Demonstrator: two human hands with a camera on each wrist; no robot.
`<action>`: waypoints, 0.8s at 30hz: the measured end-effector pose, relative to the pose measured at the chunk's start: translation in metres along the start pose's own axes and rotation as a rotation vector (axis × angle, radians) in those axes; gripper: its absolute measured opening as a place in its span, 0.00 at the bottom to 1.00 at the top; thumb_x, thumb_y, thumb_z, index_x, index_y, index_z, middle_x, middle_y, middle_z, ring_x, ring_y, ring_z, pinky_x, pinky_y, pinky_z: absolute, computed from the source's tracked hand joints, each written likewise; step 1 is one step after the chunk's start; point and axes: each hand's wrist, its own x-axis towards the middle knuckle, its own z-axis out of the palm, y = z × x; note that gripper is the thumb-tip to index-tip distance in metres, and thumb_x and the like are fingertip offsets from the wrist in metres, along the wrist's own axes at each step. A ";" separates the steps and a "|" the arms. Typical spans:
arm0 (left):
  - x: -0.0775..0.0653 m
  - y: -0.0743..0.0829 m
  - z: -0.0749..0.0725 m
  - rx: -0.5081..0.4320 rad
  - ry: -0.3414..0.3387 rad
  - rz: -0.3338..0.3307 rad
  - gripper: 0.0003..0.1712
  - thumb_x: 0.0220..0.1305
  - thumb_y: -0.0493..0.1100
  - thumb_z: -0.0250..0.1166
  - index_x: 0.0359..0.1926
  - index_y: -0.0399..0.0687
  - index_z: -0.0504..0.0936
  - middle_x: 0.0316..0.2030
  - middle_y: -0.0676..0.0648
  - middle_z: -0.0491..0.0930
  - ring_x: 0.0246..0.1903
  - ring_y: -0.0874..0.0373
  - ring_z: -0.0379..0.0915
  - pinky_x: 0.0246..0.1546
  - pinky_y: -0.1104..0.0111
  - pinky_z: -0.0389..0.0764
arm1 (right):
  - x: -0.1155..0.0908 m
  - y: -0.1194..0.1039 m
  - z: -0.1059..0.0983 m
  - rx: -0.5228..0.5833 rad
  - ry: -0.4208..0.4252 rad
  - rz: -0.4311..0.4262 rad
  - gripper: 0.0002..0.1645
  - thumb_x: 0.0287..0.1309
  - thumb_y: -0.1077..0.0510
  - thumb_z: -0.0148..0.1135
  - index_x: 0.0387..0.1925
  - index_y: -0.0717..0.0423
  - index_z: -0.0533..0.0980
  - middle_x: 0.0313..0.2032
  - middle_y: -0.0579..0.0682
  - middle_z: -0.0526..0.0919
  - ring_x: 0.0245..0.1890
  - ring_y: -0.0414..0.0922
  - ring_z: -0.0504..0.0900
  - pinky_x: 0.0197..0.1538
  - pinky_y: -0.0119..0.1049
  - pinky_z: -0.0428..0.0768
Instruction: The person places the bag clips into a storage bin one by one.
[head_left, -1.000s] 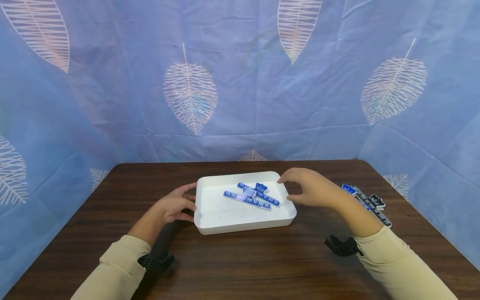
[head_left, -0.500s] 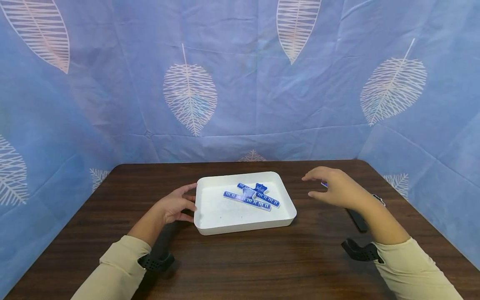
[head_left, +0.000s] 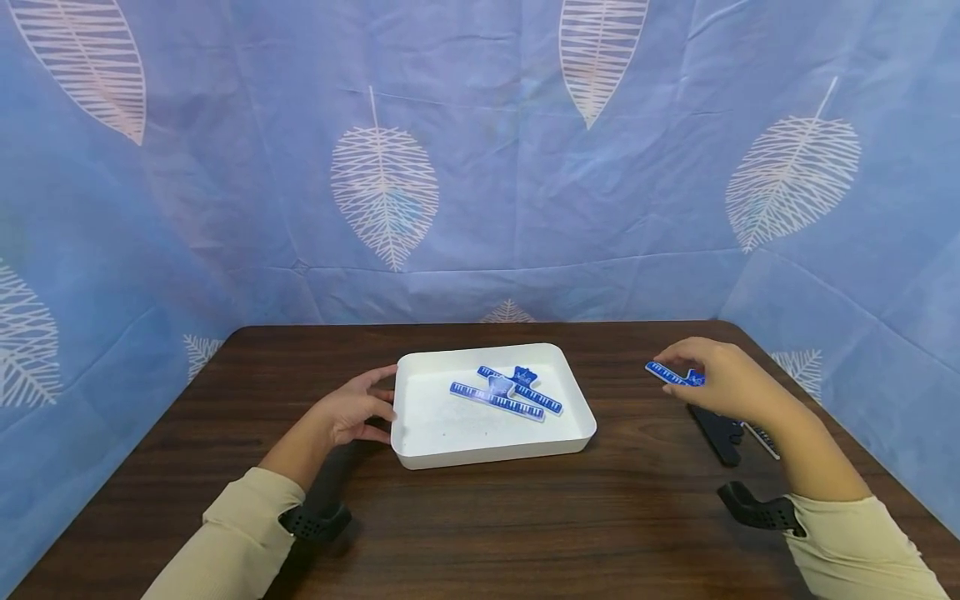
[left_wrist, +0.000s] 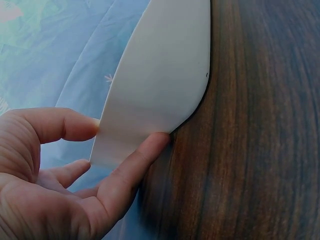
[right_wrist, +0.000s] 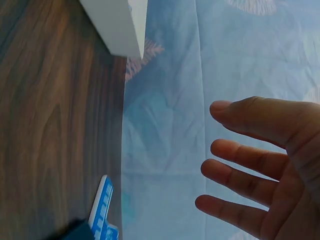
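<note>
A white tray point(head_left: 427, 433) holds two blue clips printed with piano keys, a front clip point(head_left: 468, 392) and a back clip point(head_left: 549, 403), lying crossed. My left hand point(head_left: 351, 410) rests its spread fingertips on the tray's left end; in the left wrist view they touch the outer wall point(left_wrist: 150, 75) from rim to bottom edge. Over at the right, my right hand point(head_left: 723, 379) hovers above another blue clip point(head_left: 666, 373). Its fingers are spread with nothing between them in the right wrist view, where that clip point(right_wrist: 103, 202) lies below on the table.
Black clips point(head_left: 718, 437) lie on the brown wooden table point(head_left: 525, 525) beneath the right forearm, partly hidden by it. A blue cloth point(head_left: 480, 208) with white leaf prints hangs behind and beside the table.
My right hand has moved from the tray's right end out to the right, over the blue clip. The left hand and the tray have stayed in place.
</note>
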 end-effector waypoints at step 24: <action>0.000 0.000 0.001 -0.005 0.016 0.007 0.49 0.46 0.21 0.56 0.67 0.54 0.49 0.56 0.33 0.59 0.47 0.39 0.67 0.31 0.49 0.76 | -0.027 0.051 0.019 -0.093 -0.188 0.222 0.26 0.38 0.54 0.68 0.41 0.65 0.77 0.40 0.67 0.74 0.34 0.55 0.74 0.31 0.49 0.72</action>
